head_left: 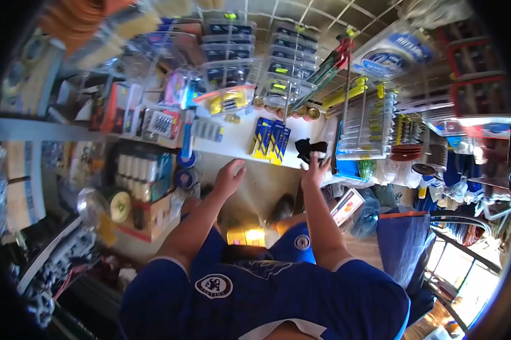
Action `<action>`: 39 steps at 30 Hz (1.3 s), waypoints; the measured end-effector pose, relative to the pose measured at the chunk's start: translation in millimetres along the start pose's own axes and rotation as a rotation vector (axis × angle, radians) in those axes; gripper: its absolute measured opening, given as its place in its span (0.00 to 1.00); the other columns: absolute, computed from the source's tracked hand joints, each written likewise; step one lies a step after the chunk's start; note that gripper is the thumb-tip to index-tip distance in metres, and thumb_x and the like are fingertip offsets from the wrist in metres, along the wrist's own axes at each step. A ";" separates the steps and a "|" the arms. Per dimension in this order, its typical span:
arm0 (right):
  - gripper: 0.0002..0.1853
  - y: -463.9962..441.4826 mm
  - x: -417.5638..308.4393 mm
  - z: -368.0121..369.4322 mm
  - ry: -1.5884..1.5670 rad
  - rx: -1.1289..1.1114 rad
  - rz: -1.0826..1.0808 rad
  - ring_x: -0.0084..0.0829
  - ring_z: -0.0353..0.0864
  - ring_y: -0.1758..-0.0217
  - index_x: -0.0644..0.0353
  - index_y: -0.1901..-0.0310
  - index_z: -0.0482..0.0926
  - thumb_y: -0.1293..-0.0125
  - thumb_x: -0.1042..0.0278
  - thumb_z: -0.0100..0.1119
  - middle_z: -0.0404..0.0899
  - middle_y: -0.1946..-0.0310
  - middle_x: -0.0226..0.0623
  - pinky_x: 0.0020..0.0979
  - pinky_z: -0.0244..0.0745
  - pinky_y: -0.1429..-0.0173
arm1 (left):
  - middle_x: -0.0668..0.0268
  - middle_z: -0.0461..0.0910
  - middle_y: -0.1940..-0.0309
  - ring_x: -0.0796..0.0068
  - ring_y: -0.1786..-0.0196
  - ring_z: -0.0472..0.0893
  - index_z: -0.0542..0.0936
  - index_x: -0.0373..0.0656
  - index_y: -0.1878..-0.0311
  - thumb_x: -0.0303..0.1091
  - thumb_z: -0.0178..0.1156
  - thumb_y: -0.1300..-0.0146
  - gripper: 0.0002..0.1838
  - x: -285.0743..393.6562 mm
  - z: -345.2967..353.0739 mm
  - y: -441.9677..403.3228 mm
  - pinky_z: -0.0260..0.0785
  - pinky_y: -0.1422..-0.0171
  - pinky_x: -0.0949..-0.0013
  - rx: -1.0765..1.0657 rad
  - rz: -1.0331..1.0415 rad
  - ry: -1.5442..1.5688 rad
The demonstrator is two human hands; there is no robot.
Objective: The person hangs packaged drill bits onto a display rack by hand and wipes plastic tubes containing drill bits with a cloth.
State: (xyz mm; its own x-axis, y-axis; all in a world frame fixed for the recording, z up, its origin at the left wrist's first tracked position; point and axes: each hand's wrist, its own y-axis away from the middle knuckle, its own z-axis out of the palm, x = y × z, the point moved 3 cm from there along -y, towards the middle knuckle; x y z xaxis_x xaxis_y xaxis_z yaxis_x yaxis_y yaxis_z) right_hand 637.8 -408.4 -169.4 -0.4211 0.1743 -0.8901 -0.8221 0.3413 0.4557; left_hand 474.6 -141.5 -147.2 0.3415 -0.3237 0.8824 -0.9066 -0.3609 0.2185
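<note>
Near the right end of the white shelf, my right hand has its fingers closed on a black cloth-like item. My left hand hovers just below the shelf's front edge, its fingers apart and nothing in them. Blue and yellow packets lie side by side on the shelf between my hands. Left of them are a small clear compartment box and a yellow-labelled bag. Several small round tins line the back of the shelf.
Hanging packs and a wire grid stand behind and right of the shelf. White bottles and a cardboard box are at the lower left. A dark blue bag stands at the lower right, near a white-edged picture box.
</note>
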 end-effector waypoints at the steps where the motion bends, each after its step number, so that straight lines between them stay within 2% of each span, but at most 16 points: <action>1: 0.39 -1.1 24.3 -1.5 0.210 -0.034 -0.215 0.44 0.73 0.43 0.54 0.29 0.61 0.38 0.62 0.71 0.65 0.36 0.49 0.37 0.79 0.50 | 0.53 0.80 0.45 0.52 0.41 0.79 0.78 0.40 0.44 0.34 0.64 0.34 0.17 2.2 12.2 -17.1 0.71 0.36 0.59 0.048 0.047 0.006; 3: 0.41 1.5 72.9 -5.9 0.732 -0.089 -0.755 0.47 0.69 0.37 0.58 0.28 0.60 0.39 0.61 0.72 0.65 0.35 0.53 0.41 0.73 0.40 | 0.52 0.81 0.45 0.51 0.41 0.79 0.77 0.40 0.43 0.33 0.64 0.34 0.18 -2.3 38.9 -47.6 0.71 0.36 0.60 0.154 0.135 0.030; 5: 0.42 13.6 79.9 5.0 0.836 -0.390 -0.620 0.54 0.63 0.30 0.65 0.29 0.61 0.41 0.64 0.72 0.67 0.35 0.53 0.47 0.58 0.27 | 0.50 0.78 0.42 0.54 0.38 0.78 0.69 0.39 0.36 0.32 0.63 0.33 0.24 -44.8 76.4 -69.1 0.70 0.35 0.60 0.154 0.116 0.186; 8: 0.39 15.7 117.4 11.5 0.944 -0.328 -0.811 0.54 0.64 0.30 0.64 0.30 0.63 0.41 0.67 0.70 0.68 0.35 0.53 0.49 0.55 0.27 | 0.51 0.73 0.35 0.59 0.32 0.74 0.62 0.39 0.30 0.33 0.63 0.30 0.30 -67.3 99.5 -74.0 0.69 0.34 0.60 0.123 0.068 0.288; 9: 0.40 21.5 112.6 17.3 0.954 -0.361 -0.865 0.53 0.64 0.30 0.64 0.29 0.62 0.41 0.68 0.70 0.67 0.34 0.53 0.48 0.56 0.27 | 0.51 0.71 0.34 0.59 0.31 0.73 0.60 0.40 0.29 0.33 0.62 0.30 0.31 -48.9 91.3 -70.3 0.69 0.34 0.61 0.085 0.047 0.266; 11: 0.40 33.0 107.8 22.0 0.667 -0.529 -0.602 0.53 0.64 0.30 0.64 0.29 0.61 0.41 0.68 0.69 0.67 0.34 0.53 0.48 0.57 0.27 | 0.50 0.67 0.29 0.60 0.30 0.70 0.56 0.43 0.26 0.35 0.62 0.29 0.34 -53.8 95.7 -75.1 0.67 0.36 0.65 0.016 0.129 0.486; 13: 0.40 37.6 112.1 16.3 0.814 -0.544 -0.787 0.51 0.64 0.30 0.63 0.28 0.60 0.39 0.68 0.68 0.67 0.34 0.52 0.48 0.58 0.28 | 0.49 0.64 0.27 0.62 0.31 0.71 0.52 0.47 0.24 0.37 0.61 0.28 0.36 -66.8 93.9 -68.0 0.68 0.36 0.64 -0.059 -0.068 0.580; 17: 0.40 37.1 102.0 5.9 0.561 -0.452 -0.407 0.54 0.69 0.35 0.64 0.28 0.60 0.39 0.69 0.68 0.69 0.37 0.57 0.47 0.66 0.32 | 0.47 0.66 0.29 0.63 0.31 0.70 0.50 0.49 0.23 0.39 0.61 0.28 0.38 -39.9 80.4 -49.1 0.66 0.33 0.60 -0.035 -0.099 0.374; 19: 0.40 19.8 109.9 -3.6 0.745 -0.364 -0.828 0.57 0.71 0.36 0.68 0.28 0.60 0.38 0.66 0.68 0.71 0.40 0.60 0.48 0.68 0.34 | 0.45 0.65 0.29 0.62 0.30 0.68 0.49 0.50 0.22 0.41 0.60 0.27 0.39 -54.5 79.4 -43.2 0.62 0.30 0.56 -0.070 -0.057 0.325; 22: 0.41 -7.2 139.3 3.0 0.642 -0.298 -0.683 0.57 0.72 0.37 0.71 0.30 0.63 0.39 0.58 0.69 0.72 0.41 0.62 0.46 0.68 0.33 | 0.44 0.68 0.32 0.61 0.30 0.68 0.49 0.50 0.22 0.47 0.59 0.28 0.40 -55.4 76.9 -48.3 0.53 0.25 0.55 -0.105 -0.135 0.524; 25: 0.41 2.8 138.3 26.4 0.564 -0.355 -0.530 0.56 0.73 0.37 0.71 0.31 0.65 0.39 0.52 0.69 0.71 0.40 0.62 0.45 0.67 0.31 | 0.48 0.73 0.36 0.63 0.32 0.69 0.53 0.47 0.23 0.48 0.60 0.29 0.39 -44.8 82.7 -47.5 0.58 0.28 0.59 -0.096 -0.166 0.484; 26: 0.39 9.7 139.2 33.0 0.663 -0.307 -0.577 0.53 0.78 0.43 0.71 0.32 0.66 0.39 0.57 0.69 0.76 0.46 0.57 0.42 0.71 0.34 | 0.48 0.74 0.37 0.63 0.33 0.70 0.54 0.46 0.24 0.48 0.60 0.29 0.38 -43.2 83.2 -50.4 0.60 0.30 0.60 -0.096 -0.132 0.425; 29: 0.34 -15.4 160.5 45.6 0.336 -0.354 -0.167 0.36 0.83 0.55 0.66 0.32 0.69 0.37 0.60 0.68 0.80 0.51 0.44 0.36 0.80 0.56 | 0.47 0.77 0.40 0.62 0.38 0.75 0.60 0.43 0.26 0.50 0.62 0.32 0.38 -62.0 92.8 -58.6 0.68 0.37 0.63 -0.178 -0.090 0.251; 32: 0.29 -15.5 155.4 35.1 0.229 -0.452 -0.042 0.35 0.84 0.62 0.65 0.35 0.71 0.36 0.66 0.67 0.82 0.54 0.42 0.34 0.80 0.64 | 0.47 0.77 0.40 0.61 0.39 0.76 0.61 0.42 0.26 0.51 0.63 0.33 0.39 -64.7 93.0 -48.3 0.68 0.36 0.60 -0.183 -0.070 0.099; 37: 0.28 2.9 143.5 29.2 0.129 -0.408 0.004 0.36 0.86 0.61 0.70 0.36 0.70 0.35 0.69 0.66 0.81 0.54 0.43 0.35 0.84 0.60 | 0.49 0.74 0.38 0.59 0.38 0.76 0.62 0.44 0.27 0.50 0.64 0.34 0.38 -76.9 87.3 -34.2 0.68 0.36 0.55 -0.015 -0.070 0.351; 39: 0.29 3.8 146.6 26.5 0.122 -0.357 -0.064 0.32 0.85 0.65 0.72 0.37 0.71 0.37 0.68 0.67 0.82 0.54 0.45 0.30 0.84 0.63 | 0.53 0.74 0.41 0.59 0.43 0.79 0.57 0.47 0.27 0.46 0.64 0.34 0.38 -92.6 98.0 -45.1 0.70 0.43 0.53 0.050 -0.248 0.576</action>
State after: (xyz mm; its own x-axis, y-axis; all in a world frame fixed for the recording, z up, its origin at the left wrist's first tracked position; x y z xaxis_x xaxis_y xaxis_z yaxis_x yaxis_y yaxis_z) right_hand 583.1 -357.1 -298.2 -0.3899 0.0446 -0.9198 -0.9207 0.0013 0.3903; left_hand 508.2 -180.9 -279.6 0.3393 0.2928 0.8939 -0.8001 -0.4098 0.4380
